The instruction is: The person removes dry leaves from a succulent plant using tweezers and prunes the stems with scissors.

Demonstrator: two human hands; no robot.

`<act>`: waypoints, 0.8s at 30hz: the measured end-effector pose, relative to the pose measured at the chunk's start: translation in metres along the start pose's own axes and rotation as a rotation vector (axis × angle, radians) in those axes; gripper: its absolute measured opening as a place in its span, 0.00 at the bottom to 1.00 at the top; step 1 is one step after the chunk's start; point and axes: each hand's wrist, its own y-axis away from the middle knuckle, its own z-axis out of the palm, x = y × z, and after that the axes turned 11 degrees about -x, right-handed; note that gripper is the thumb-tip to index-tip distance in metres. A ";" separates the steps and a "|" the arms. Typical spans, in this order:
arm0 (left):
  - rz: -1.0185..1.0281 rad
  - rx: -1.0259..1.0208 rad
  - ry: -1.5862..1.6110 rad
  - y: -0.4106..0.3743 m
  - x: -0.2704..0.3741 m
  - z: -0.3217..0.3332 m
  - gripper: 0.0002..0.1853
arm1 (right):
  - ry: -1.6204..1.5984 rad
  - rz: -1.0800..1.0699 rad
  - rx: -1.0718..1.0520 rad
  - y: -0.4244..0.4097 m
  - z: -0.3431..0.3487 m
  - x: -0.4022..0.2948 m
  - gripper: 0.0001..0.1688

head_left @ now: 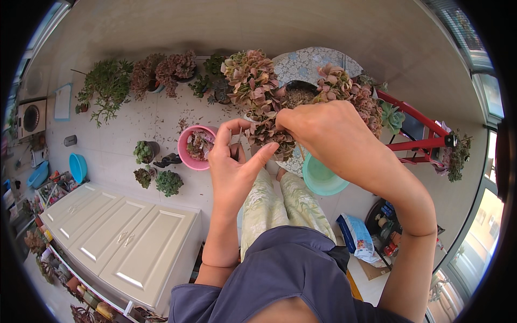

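A leafy succulent (274, 137) with pinkish-brown rosettes hangs between my two hands. My left hand (230, 157) is at its left side, thumb stretched out below the leaves. It holds a slim metal tool (239, 144) with two thin prongs; whether it is tweezers or scissors I cannot tell. From the right, my right hand (323, 123) reaches over with its fingers curled in at the rosettes, the fingertips hidden. Just beyond it stands a dark pot of granular soil (299, 96), with larger pink-green rosettes (252, 76) spreading to its left.
A round table with a lace-patterned cover (319, 56) bears the plants. Below left is a pink bucket (186, 155) holding dry leaves; a mint-green basin (323, 177) is at lower right. Fallen leaves and potted plants (169, 183) dot the floor. A red metal frame (420, 143) stands right.
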 end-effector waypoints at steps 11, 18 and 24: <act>0.024 0.022 -0.032 -0.001 0.001 0.004 0.26 | -0.121 0.027 0.086 0.000 0.005 0.001 0.08; 0.037 0.030 -0.028 -0.001 -0.001 0.004 0.25 | -0.340 0.107 0.109 0.003 0.007 0.002 0.06; 0.014 0.015 -0.012 -0.001 0.001 0.003 0.26 | -0.452 0.174 0.106 0.003 0.005 0.002 0.07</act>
